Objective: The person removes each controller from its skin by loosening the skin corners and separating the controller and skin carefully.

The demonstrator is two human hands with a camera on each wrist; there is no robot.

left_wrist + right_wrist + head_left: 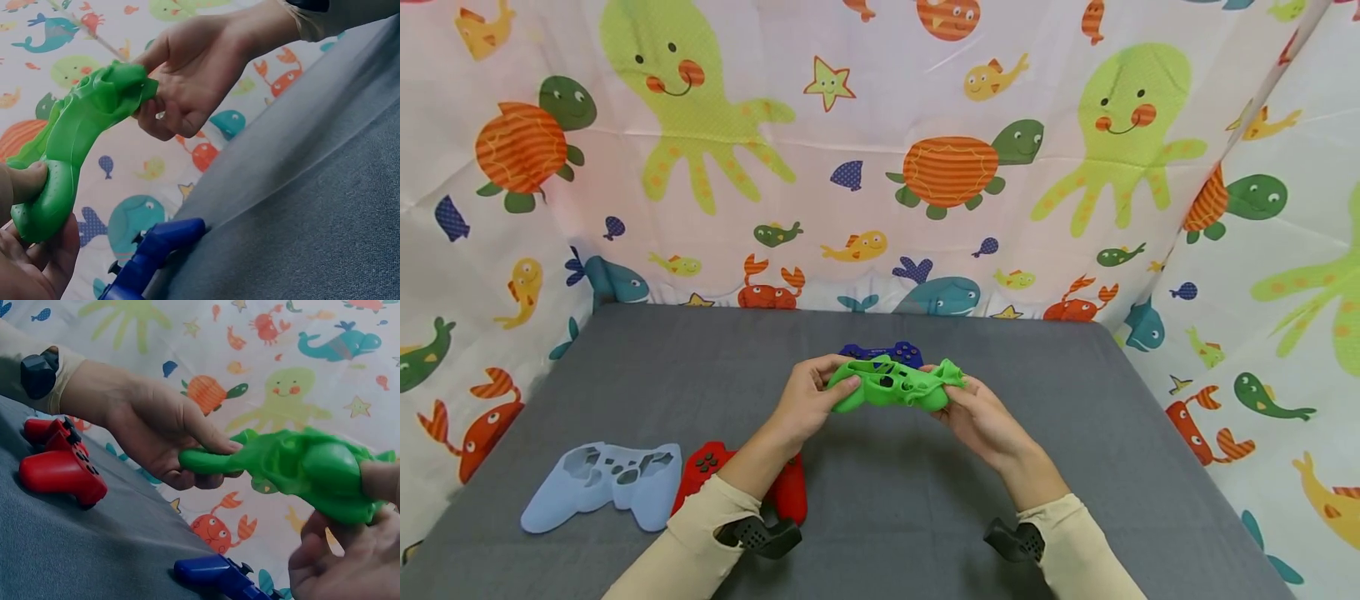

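Note:
A green silicone game-controller cover (868, 392) is held up above the table between both hands. My left hand (805, 400) grips its left handle, thumb on top; the right wrist view also shows this hand (156, 425). At the other end my right hand (988, 421) pinches the cover, which looks wrinkled and twisted there. The right wrist view shows that bunched end of the cover (331, 469) close up. Just behind the cover lies a blue game controller (908, 355), partly hidden in the head view.
To the left, a red game controller (790, 492) lies on the grey table (880, 533), partly hidden by my left forearm. Beside it is a light blue controller cover (561, 500). A curtain with sea animals (865, 108) surrounds the table's back and sides.

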